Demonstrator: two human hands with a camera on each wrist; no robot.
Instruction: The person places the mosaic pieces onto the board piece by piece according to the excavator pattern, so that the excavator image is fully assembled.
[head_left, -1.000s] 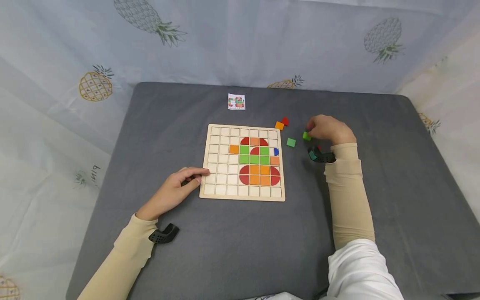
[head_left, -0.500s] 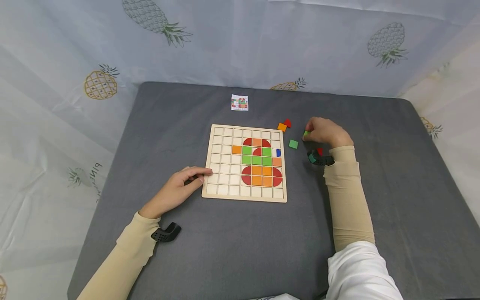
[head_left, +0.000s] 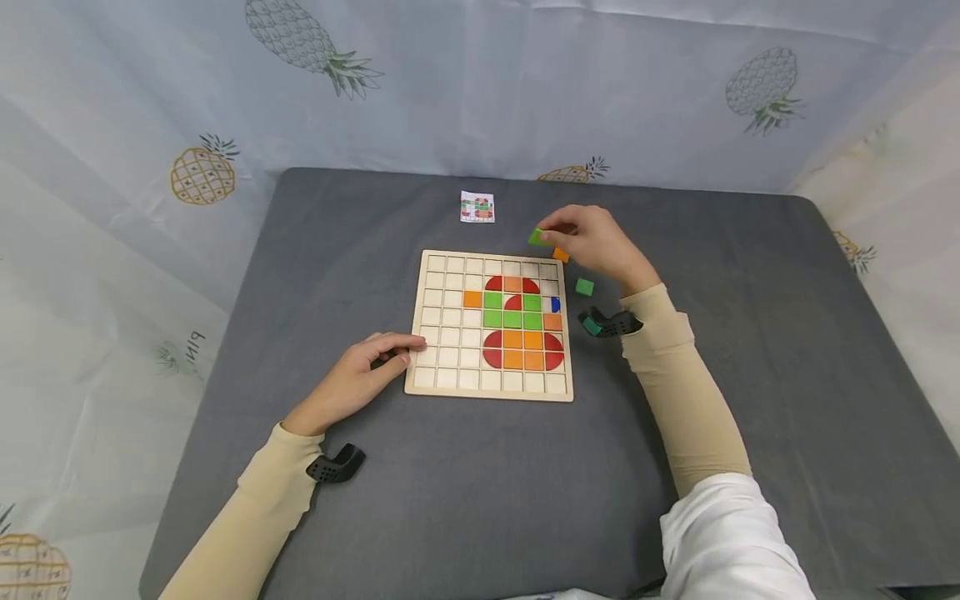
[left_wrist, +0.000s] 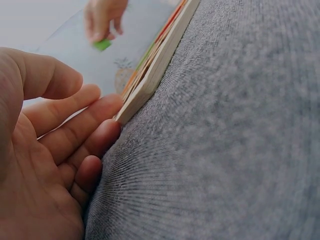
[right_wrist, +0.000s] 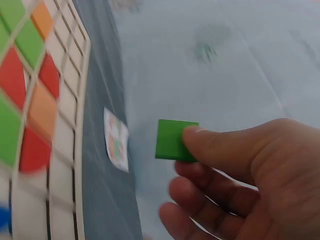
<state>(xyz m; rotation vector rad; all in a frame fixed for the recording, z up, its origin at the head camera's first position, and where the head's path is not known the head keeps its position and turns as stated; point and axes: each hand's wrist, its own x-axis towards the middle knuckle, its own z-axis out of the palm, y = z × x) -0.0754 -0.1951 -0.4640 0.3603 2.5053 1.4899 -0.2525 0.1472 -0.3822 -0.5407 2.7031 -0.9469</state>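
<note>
Between thumb and fingers my right hand (head_left: 596, 240) pinches a green square tile (right_wrist: 172, 141), raised above the table beyond the board's far right corner. My left hand (head_left: 351, 377) touches the left edge of the wooden grid board (head_left: 489, 395) with its fingertips, fingers relaxed. Red, green and orange tiles, plus a blue piece (head_left: 555, 305), fill several cells on the board's right half. Beside the board lie another green tile (head_left: 585, 287) and an orange tile (head_left: 561, 255), the latter partly hidden by my right hand.
A small printed pattern card (head_left: 477, 207) lies behind the board on the grey table (head_left: 480, 500). A pineapple-print curtain (head_left: 465, 92) hangs along the far edge. Each wrist wears a black camera band.
My right hand picked up the green tile from the right and carried it left, toward the board's far corner. My left hand stays at the board's edge.
</note>
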